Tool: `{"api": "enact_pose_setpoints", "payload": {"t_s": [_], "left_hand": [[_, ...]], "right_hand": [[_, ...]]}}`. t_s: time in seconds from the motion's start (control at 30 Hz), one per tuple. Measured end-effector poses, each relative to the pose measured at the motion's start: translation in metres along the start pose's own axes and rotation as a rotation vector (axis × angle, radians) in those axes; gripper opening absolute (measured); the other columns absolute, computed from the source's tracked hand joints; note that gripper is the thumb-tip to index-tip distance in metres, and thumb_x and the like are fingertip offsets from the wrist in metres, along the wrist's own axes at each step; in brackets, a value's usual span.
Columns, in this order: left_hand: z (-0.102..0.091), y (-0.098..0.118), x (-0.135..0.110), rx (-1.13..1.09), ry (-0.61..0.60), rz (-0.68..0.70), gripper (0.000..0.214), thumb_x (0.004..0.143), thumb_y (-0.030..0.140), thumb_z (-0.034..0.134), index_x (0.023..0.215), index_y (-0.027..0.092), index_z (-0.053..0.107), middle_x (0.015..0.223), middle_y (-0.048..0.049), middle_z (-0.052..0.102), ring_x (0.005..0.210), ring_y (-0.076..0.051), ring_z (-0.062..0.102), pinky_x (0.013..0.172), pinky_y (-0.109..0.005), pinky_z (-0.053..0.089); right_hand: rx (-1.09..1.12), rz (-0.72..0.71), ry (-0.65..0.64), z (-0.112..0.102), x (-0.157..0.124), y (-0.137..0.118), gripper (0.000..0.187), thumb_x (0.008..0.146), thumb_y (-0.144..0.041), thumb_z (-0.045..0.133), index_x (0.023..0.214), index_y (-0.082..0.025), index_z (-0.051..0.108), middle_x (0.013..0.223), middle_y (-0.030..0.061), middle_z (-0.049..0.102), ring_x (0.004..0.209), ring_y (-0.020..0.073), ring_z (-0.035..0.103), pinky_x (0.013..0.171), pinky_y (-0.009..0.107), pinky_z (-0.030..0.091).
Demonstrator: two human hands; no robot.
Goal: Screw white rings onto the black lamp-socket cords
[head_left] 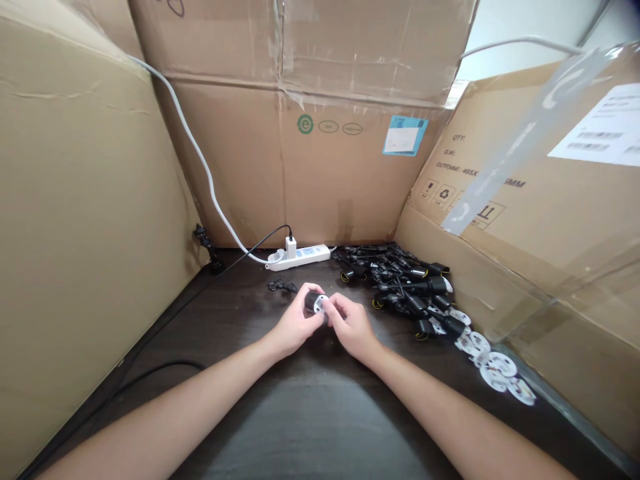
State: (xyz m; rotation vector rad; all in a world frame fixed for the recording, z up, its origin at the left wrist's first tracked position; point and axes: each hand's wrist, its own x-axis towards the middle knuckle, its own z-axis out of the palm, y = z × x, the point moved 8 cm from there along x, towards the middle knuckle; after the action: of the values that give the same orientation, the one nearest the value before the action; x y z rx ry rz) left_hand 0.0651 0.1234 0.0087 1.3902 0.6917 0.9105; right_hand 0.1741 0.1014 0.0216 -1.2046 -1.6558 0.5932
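Three cardboard walls frame the action: a plain box on the left, a taller box across the back, and a taped, labelled box on the right. Between them runs the dark tabletop, and over on its right sits a tangled heap of black cylinders and cables, with flat white discs trailing towards us beside the right-hand box. Now, centre stage, the hands! The left hand curls thumb and fingers around a black piece, clasping it firmly; the right hand meets it from the other side, fingertips touching the white end, though whether they pinch or merely press, I cannot tell. Behind them lies a white power strip with a white adapter plugged in. And there's the black piece itself, held up just above the table, its round white end facing us.
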Motion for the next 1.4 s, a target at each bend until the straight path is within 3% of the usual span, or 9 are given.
{"api": "enact_pose_setpoints", "payload": {"t_s": [0.57,0.87,1.4], "left_hand": [[-0.0018,-0.0017,0.0018,-0.046,0.022,-0.013,0.037,0.075,0.023,0.059,0.106,0.024,0.039,0.053,0.0144,0.037,0.040,-0.005,0.028,0.039,-0.016,0.024],[-0.0012,-0.0001,0.0004,0.014,0.018,-0.008,0.037,0.075,0.025,0.064,0.104,0.022,0.042,0.066,0.0103,0.044,0.044,-0.003,0.032,0.039,-0.016,0.027],[-0.0006,0.0014,0.0005,0.047,-0.004,0.076,0.027,0.077,0.015,0.059,0.100,0.021,0.046,0.068,0.0096,0.042,0.048,-0.003,0.033,0.048,-0.018,0.028]], "right_hand": [[0.005,-0.049,0.003,0.0003,-0.0007,0.0004,0.029,0.099,-0.038,0.050,0.077,-0.020,0.057,0.063,-0.0032,0.051,0.057,0.0128,0.047,0.056,0.024,0.035],[0.008,-0.034,-0.002,-0.0004,-0.0012,0.0002,0.032,0.100,-0.040,0.049,0.076,-0.020,0.056,0.061,-0.0034,0.051,0.056,0.0125,0.046,0.055,0.024,0.034],[0.009,-0.013,-0.007,-0.0008,-0.0012,-0.0002,0.036,0.096,-0.042,0.053,0.068,-0.019,0.052,0.059,-0.0043,0.043,0.055,0.0118,0.041,0.054,0.025,0.031]]}}
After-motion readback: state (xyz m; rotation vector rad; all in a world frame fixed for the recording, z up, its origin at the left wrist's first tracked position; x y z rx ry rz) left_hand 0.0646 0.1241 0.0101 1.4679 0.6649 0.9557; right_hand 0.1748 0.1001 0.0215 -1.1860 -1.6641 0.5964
